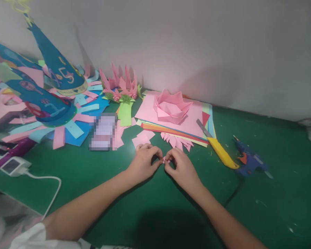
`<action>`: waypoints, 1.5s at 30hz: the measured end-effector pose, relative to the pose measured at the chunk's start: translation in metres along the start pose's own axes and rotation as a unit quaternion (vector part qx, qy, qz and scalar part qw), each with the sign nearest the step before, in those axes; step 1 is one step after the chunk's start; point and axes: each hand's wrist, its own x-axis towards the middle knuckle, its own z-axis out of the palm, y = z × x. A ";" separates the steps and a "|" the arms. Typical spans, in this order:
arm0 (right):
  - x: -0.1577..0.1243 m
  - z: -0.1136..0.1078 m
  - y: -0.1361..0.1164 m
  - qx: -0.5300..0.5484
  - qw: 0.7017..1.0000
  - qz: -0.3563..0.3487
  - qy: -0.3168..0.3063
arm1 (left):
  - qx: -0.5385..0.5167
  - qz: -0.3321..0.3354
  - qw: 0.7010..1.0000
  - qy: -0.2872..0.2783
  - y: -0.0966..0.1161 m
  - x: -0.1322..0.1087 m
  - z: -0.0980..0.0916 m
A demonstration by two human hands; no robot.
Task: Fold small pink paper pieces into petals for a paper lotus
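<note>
Between my fingertips is a small piece of pink paper (164, 160), mostly hidden by them. My left hand (145, 160) pinches it from the left, and my right hand (180, 166) pinches it from the right. Just beyond my hands lie folded pink paper pieces (176, 141) with pointed tips and some flat pink squares (143, 137). Behind these, a pink folded paper flower (172, 106) sits on a stack of coloured sheets (145, 110).
A yellow cutter (223, 154) and a blue glue gun (251, 162) lie at the right. Decorated blue cones (59, 74), a pink paper crown (120, 84), a blurred-out phone (103, 132) and a white adapter with its cable (15, 166) stand or lie on the left of the green table (98, 193).
</note>
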 end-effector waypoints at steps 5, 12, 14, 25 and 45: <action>0.001 -0.005 0.000 0.027 0.999 -0.001 -0.026 | 0.014 0.000 1.000 0.011 0.004 0.000 0.000; -0.001 -0.007 0.001 0.044 0.999 -0.003 -0.032 | 0.034 0.006 0.999 0.013 0.006 -0.002 -0.001; -0.002 -0.006 0.001 0.050 0.998 -0.003 -0.030 | 0.038 0.011 0.999 0.013 0.006 -0.002 -0.001; -0.007 -0.001 0.002 -0.012 0.998 -0.053 -0.016 | 0.111 0.133 0.984 0.029 0.000 -0.005 0.000; -0.006 -0.006 0.002 -0.048 0.999 -0.010 0.016 | 0.300 0.147 0.942 0.008 0.011 -0.027 0.005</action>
